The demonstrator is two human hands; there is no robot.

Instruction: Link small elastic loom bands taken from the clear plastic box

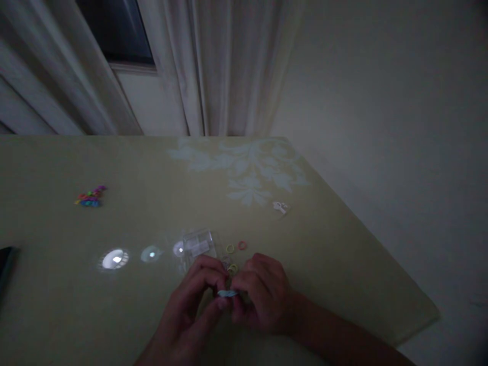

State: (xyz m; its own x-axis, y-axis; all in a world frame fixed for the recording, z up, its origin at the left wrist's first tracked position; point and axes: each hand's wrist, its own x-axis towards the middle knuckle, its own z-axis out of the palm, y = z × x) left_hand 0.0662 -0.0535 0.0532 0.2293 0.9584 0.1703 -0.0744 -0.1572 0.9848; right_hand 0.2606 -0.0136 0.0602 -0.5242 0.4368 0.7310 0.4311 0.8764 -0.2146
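Observation:
My left hand (198, 300) and my right hand (263, 295) meet low in the middle of the head view, just above the table. Between their fingertips is a small light-blue twisted band (227, 293), pinched at its left end by the left thumb and fingers and at its right end by the right ones. Right behind the fingers lie small rings like hair ties: a yellow one (230, 248), a red one (242, 245) and another yellow one (232, 268), partly hidden. A clear plastic box (200, 243) lies beyond my left hand, its near part covered by the fingers.
A heap of colourful small pieces (90, 196) lies at the far left. Toward the right is a small white item (280, 207). A dark object (5, 264) juts in at the left edge. The table (343, 264) ends at a wall on the right; curtains (229, 66) hang behind.

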